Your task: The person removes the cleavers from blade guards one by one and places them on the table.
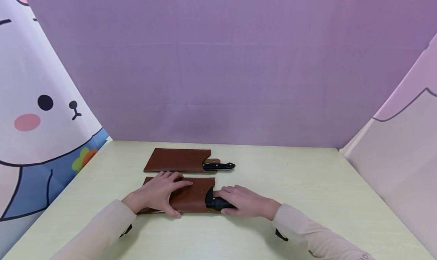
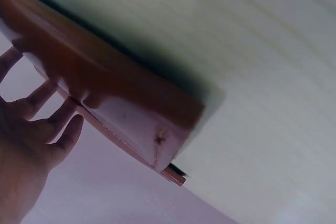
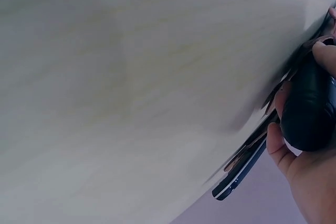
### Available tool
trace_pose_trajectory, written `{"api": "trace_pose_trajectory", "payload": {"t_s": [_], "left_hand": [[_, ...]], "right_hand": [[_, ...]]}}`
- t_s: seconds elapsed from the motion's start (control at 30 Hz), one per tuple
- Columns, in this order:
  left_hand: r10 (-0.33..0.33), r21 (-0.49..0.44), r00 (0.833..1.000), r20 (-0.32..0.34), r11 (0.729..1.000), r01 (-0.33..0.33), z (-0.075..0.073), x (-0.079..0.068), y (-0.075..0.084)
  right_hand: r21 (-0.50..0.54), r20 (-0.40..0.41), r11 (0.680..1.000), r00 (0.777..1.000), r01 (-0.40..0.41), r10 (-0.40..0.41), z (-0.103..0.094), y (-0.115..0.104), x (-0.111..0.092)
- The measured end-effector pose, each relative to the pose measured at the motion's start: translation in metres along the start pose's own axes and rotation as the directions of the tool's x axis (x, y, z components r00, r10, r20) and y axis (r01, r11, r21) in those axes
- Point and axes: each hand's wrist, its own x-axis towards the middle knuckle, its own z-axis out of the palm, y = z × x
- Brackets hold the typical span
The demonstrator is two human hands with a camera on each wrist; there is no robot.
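A brown leather knife sheath lies on the table, with a knife's thick black handle sticking out of its right end. My right hand grips that handle; in the right wrist view the fingers wrap around the rounded black handle. The blade is hidden inside the sheath. Spread across the sheath's left part, my left hand rests on the leather, thumb at the near edge. In the left wrist view its fingertips touch the glossy brown sheath.
Just behind lies a second brown sheath, holding a knife with a slimmer black riveted handle. A purple backdrop rises at the pale table's far edge. Printed cloth panels flank it.
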Motion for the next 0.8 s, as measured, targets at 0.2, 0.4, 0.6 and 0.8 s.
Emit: {"api": "trace_pose_trajectory", "payload": {"t_s": [0.2,0.4,0.6,0.8], "left_hand": [[-0.002,0.014,1.0,0.005,1.0,0.002,-0.002,0.0001,0.0006],[-0.003,0.035,1.0,0.0,0.999,0.003,-0.0028,0.0006,0.0001],[0.009,0.045,1.0,-0.024,0.999,-0.008,-0.0062,0.002,-0.0001],[0.004,0.041,1.0,-0.014,0.999,-0.004,-0.01,0.0035,0.0016]], "right_hand": [[0.034,0.004,0.999,1.0,-0.001,0.001,-0.0012,-0.0015,-0.0006],[0.035,-0.013,0.999,1.0,-0.001,0.001,-0.0016,-0.0014,-0.0021],[0.029,-0.03,0.999,0.999,-0.016,0.017,-0.0034,-0.0015,-0.0023],[0.04,-0.041,0.998,0.998,-0.043,0.045,-0.005,-0.0026,-0.0034]]}}
